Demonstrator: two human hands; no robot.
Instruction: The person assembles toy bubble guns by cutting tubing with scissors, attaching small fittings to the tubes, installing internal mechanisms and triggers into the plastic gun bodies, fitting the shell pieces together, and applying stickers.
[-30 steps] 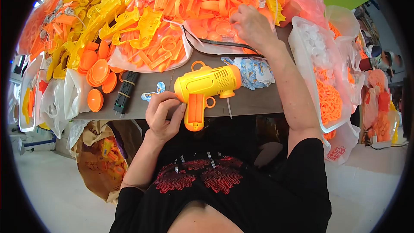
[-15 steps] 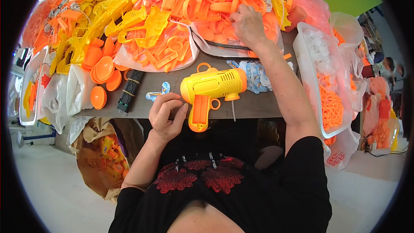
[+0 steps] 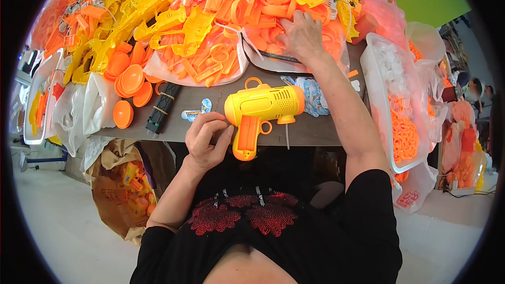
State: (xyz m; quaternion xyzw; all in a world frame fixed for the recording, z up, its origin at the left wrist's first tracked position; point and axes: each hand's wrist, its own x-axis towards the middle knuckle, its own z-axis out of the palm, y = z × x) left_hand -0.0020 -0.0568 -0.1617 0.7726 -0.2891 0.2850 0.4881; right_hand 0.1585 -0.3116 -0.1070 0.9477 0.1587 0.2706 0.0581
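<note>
A yellow and orange toy bubble gun (image 3: 263,102) lies on its side at the table's front edge, its orange handle pointing toward me. Just left of the handle is my left hand (image 3: 206,141), fingers curled in toward the thumb; whatever they may hold is hidden. My right hand (image 3: 304,37) reaches over an open bag of orange plastic parts (image 3: 329,42), fingers spread among the pieces and not visibly closed on any. Blue printed stickers (image 3: 313,94) lie under my right forearm, and another sticker (image 3: 197,111) sits beyond my left hand.
Yellow shell halves (image 3: 173,26) and orange parts pile up at the back. Orange cups (image 3: 131,81) and a black rod bundle (image 3: 162,108) lie to the left. A white bin (image 3: 372,73) with orange rings stands right. A paper bag (image 3: 113,200) of parts is below.
My right hand has spread its fingers and shifted slightly down among the orange parts. My left hand's fingers have curled closer to the thumb. The whole view has moved slightly.
</note>
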